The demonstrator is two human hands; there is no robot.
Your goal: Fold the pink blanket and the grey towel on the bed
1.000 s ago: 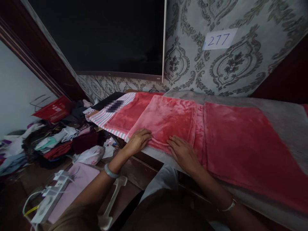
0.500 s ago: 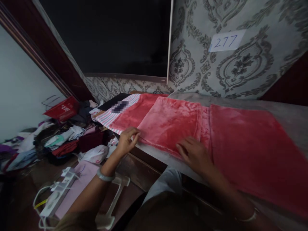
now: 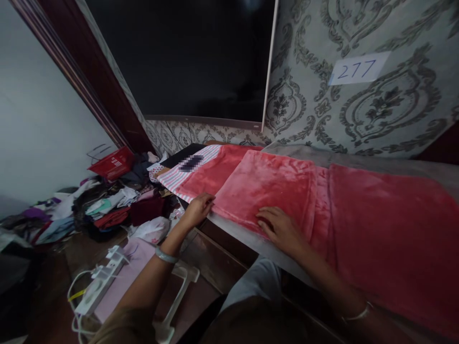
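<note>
A red plush cloth (image 3: 267,184) lies folded in a flat panel on the table in front of me. Its left side overlaps a red plush piece with a striped part (image 3: 175,179) that bears a blurred dark print. My left hand (image 3: 198,209) pinches the near left corner of the folded panel between thumb and fingers. Flat on the panel near its front edge rests my right hand (image 3: 281,229), its fingers stretched out and slightly apart. To the right spreads a wider red plush section (image 3: 390,234), joined by a narrow gathered strip (image 3: 322,210).
A dark television screen (image 3: 186,57) is above the table. Clothes (image 3: 111,210) lie heaped on the floor at left with a red basket (image 3: 113,162). A power strip (image 3: 100,282) and a white plastic frame (image 3: 175,301) sit below my left arm. Grey cloth (image 3: 351,155) covers the table.
The camera has turned slightly left, so the scene sits farther right. My right hand has slid left over the cloth and its fingers have straightened. My left hand stays at the corner.
</note>
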